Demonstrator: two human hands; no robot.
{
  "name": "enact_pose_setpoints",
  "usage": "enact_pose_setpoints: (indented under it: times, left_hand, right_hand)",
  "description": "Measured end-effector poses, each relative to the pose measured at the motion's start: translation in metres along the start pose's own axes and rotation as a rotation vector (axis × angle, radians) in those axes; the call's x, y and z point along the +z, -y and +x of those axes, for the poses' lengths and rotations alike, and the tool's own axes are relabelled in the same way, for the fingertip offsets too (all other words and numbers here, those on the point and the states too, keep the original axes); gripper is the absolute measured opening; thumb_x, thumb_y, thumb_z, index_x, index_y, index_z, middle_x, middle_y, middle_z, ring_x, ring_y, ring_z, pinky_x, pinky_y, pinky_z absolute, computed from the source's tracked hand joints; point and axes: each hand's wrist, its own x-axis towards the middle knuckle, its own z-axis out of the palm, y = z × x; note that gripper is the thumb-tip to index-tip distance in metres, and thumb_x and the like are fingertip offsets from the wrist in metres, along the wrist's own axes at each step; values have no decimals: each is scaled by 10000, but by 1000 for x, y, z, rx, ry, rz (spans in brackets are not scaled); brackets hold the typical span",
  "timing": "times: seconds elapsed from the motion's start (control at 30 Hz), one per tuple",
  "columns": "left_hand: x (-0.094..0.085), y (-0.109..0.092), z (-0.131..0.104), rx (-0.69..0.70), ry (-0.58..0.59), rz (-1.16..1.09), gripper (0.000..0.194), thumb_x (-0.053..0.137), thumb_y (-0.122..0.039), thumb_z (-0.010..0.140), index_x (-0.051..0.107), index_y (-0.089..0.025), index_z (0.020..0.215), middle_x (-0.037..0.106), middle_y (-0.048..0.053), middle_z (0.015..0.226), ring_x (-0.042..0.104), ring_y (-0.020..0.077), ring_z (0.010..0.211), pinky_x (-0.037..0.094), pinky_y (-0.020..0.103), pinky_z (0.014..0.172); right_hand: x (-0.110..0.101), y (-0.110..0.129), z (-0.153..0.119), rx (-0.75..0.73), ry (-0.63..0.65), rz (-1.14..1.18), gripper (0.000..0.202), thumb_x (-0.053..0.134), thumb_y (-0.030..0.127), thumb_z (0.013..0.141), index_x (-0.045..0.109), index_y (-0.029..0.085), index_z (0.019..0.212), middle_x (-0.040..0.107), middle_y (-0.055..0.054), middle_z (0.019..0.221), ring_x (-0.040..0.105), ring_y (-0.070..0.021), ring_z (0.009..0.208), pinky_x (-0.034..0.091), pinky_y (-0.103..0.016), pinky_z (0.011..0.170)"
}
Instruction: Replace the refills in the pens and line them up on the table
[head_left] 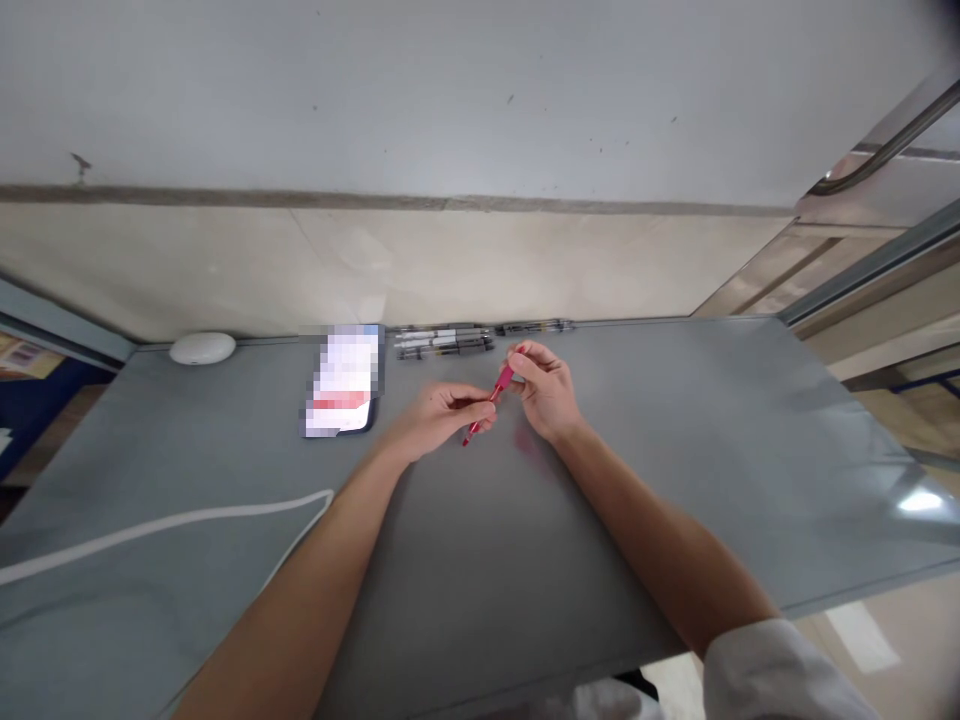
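Between my two hands is a red pen [496, 390], held at a slant above the grey tabletop [465, 560]. Thumb and fingers of my left hand [442, 418] pinch its lower barrel, and the tip points down toward me. My right hand [546, 388] grips the upper end, by the darker red part. Several black, grey and clear pens [442, 342] lie in a group just behind my hands, near the wall. A second cluster of dark pens [534, 327] lies to their right.
A phone [345, 380] with a lit, blurred-out screen lies left of the pens. Further left, a white rounded device [202, 348] rests against the wall. A white cable [187, 517] crosses the table's left side beside my left forearm. The wall [480, 265] bounds the back edge.
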Motion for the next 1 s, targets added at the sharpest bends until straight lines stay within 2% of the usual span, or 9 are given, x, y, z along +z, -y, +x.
enact_pose_setpoints:
  times: [0.43,0.63,0.8,1.0]
  left_hand:
    - [0,-6,-1,-38,55,-10,265,651,-404,849,726,-150,838,710,61,787,631,153,711,496,258,628]
    - [5,-3,0,-54,-56,-55,272,686,-422,819,741,-185,940,724,60,850,648,156,747,494,262,645]
    - [5,3,1,-46,-132,-46,299,752,-402,758,733,-200,978,684,22,741,607,129,674,441,238,577]
    - [3,3,0,-56,-52,-66,255,713,-398,795,727,-165,899,691,43,759,615,142,685,460,254,594]
  right_hand:
    - [1,-1,-2,7,31,11,186,796,306,672,676,237,797,669,47,790,653,-96,679,543,-230,615]
    - [1,-1,0,-21,-37,36,214,805,281,653,627,244,766,632,67,743,637,-93,663,548,-232,616]
    - [0,-1,1,-32,-26,42,221,801,270,656,610,249,766,615,71,747,628,-93,676,559,-239,618]
    - [-2,-1,-2,3,32,48,181,799,246,664,653,250,772,649,66,755,659,-103,698,569,-241,623]
